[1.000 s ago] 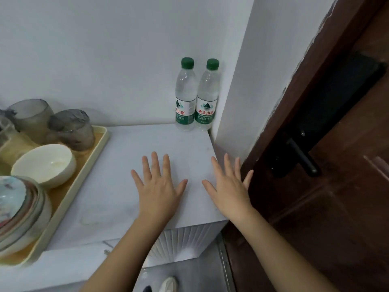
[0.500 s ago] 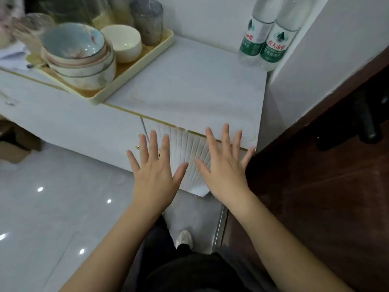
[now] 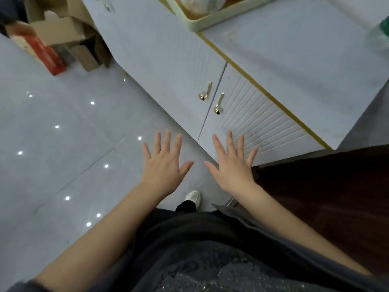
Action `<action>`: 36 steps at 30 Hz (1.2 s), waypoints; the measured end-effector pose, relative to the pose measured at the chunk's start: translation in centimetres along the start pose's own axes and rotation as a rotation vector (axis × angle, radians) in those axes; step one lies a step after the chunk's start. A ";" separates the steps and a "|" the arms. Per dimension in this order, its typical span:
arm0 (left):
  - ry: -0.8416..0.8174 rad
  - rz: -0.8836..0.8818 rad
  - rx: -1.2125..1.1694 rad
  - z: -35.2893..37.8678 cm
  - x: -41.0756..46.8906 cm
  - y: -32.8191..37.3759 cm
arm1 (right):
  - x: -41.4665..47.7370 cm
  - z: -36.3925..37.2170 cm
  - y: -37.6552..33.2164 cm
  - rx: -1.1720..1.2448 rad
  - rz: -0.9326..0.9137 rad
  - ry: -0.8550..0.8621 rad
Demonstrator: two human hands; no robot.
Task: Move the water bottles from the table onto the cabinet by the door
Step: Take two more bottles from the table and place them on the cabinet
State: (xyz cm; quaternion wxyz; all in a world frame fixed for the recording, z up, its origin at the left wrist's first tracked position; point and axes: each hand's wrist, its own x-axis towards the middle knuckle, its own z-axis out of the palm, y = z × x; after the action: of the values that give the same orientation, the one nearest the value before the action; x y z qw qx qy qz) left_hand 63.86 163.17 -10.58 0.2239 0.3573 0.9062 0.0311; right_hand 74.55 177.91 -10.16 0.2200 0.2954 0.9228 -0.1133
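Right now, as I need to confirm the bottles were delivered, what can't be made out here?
- water bottle: head view, a blurred sliver cut by the right edge, on the cabinet; count and stance unclear.
- tray: head view, cut by the top edge; contents blurred.
- cardboard box: head view, cut by the top edge; contents not visible.
- table: out of frame.

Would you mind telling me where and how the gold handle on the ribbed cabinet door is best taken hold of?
Pinch the slim bar of the gold handle at its middle, coming straight at the ribbed door from the front. It is a narrow upright bar beside the seam between the doors, so a light pinch probably suits it better than a full fist.
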 end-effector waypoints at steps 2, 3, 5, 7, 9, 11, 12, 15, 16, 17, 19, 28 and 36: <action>-0.028 -0.062 -0.038 0.3 -1.1 -1.6 | 0.7 0.4 -1.5 -0.024 -0.052 -0.034; -0.035 -0.095 -0.061 0.3 -1.7 -2.4 | 1.0 0.5 -2.4 -0.039 -0.079 -0.046; -0.045 -0.163 -0.091 0.4 -2.9 -4.3 | 1.5 0.6 -4.4 -0.080 -0.134 -0.061; -0.056 -0.221 -0.091 0.6 -4.4 -6.5 | 1.8 0.7 -7.0 -0.111 -0.185 -0.073; -0.063 -0.263 -0.105 0.9 -6.0 -8.9 | 1.8 1.0 -10.0 -0.126 -0.232 -0.087; -0.068 -0.295 -0.136 1.2 -7.8 -11.5 | 1.6 1.4 -13.2 -0.154 -0.278 -0.100; -0.073 -0.311 -0.149 1.2 -8.7 -12.9 | 1.4 1.6 -14.9 -0.168 -0.300 -0.107; -0.068 -0.369 -0.179 1.3 -11.5 -17.2 | 0.4 2.4 -20.0 -0.202 -0.361 -0.113; -0.062 -0.387 -0.186 1.4 -12.5 -18.7 | 0.0 2.7 -21.6 -0.217 -0.383 -0.113; -0.057 -0.402 -0.193 1.5 -13.4 -20.1 | -0.5 3.1 -23.2 -0.231 -0.403 -0.115; -0.051 -0.433 -0.205 1.9 -15.5 -22.9 | -1.3 4.0 -26.4 -0.253 -0.443 -0.128; 0.001 -0.752 -0.356 4.9 -25.0 -31.3 | -5.6 8.2 -39.2 -0.410 -0.716 -0.269; 0.052 -1.079 -0.577 7.3 -32.2 -36.0 | -8.2 11.0 -50.3 -0.586 -0.966 -0.331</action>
State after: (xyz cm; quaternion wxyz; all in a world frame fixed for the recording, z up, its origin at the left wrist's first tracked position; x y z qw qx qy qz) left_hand 64.96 114.40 -12.60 0.2736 -0.2278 0.9195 0.1664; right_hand 54.36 129.90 -11.97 0.3570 -0.2531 0.8990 0.0145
